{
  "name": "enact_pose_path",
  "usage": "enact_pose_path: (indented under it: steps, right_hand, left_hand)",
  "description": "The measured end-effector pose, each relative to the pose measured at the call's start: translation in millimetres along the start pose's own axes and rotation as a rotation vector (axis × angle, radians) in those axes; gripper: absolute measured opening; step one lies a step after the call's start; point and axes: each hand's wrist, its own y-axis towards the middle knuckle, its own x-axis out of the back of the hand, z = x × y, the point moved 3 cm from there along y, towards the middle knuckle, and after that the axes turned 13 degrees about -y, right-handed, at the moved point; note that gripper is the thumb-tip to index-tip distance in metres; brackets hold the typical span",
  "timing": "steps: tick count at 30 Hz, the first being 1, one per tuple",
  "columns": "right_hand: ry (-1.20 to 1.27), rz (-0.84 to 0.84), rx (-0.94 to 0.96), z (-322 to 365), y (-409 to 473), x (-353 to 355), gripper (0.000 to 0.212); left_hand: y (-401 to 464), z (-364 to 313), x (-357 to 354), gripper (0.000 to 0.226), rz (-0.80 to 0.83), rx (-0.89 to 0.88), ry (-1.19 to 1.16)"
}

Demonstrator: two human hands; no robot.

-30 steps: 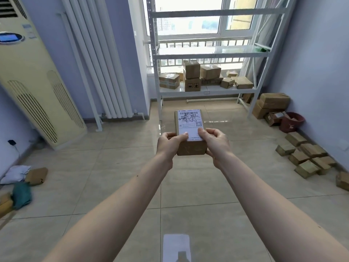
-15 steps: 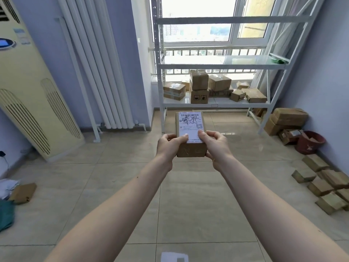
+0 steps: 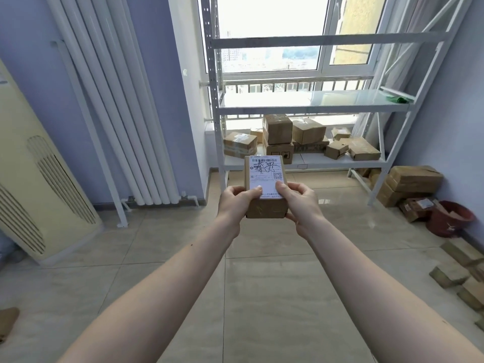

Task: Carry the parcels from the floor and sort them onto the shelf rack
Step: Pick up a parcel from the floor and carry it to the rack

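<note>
I hold a small brown parcel [image 3: 265,176] with a white shipping label facing up, out in front of me at chest height. My left hand [image 3: 234,203] grips its left side, thumb on the label. My right hand [image 3: 301,203] grips its right side the same way. Straight ahead stands the white metal shelf rack [image 3: 311,108]. Its low shelf carries several brown parcels [image 3: 301,136]; the shelf above them is bare apart from a green item at the right end. More parcels [image 3: 461,273] lie on the floor along the right wall.
A stack of larger boxes [image 3: 411,183] and a red bucket [image 3: 449,218] sit right of the rack. A white radiator [image 3: 117,106] and a cream air-conditioner unit [image 3: 31,184] stand on the left. Tiled floor lies between me and the rack.
The rack has grown larger and closer in view as I walk toward it. The parcel stays held the same way in both hands.
</note>
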Motion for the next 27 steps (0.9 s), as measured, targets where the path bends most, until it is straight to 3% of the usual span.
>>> enact_pose_path:
  steps: [9,15,27]
  right_hand:
    - [-0.014,-0.015,0.000,24,122,-32,0.021]
    - [-0.031,-0.014,0.003,35,222,-46,0.037]
    - [-0.046,0.038,-0.027,58,413,-68,0.046]
  left_hand:
    - [131,-21,-22,0.054,0.021,0.008,0.021]
    - [226,-31,-49,0.070,0.023,-0.004,0.018]
    - [395,-56,-104,0.064,-0.008,0.002,-0.030]
